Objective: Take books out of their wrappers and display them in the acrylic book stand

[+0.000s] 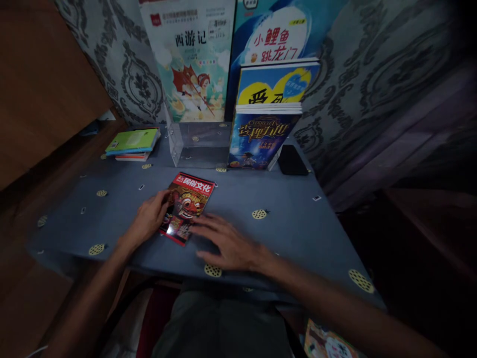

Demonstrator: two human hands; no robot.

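A small red and black book (192, 204) with a mask-like face on its cover lies slightly turned on the table, near its front edge. Beside its left edge rests my left hand (151, 216), fingertips at the cover's side and not wrapped round it. My right hand (227, 243) is palm down with fingers spread, its fingertips over the book's lower right part. Whether those fingertips press on the cover, I cannot tell. Glare whitens a spot on the lower cover.
Behind stands a clear acrylic book rack (201, 156) with a large pale book (194, 64) and a dark blue book (261, 141) among several others. A book stack (132, 141) lies back left; a black flat device (293, 160) lies back right. The table (298, 238) has a blue-grey cloth.
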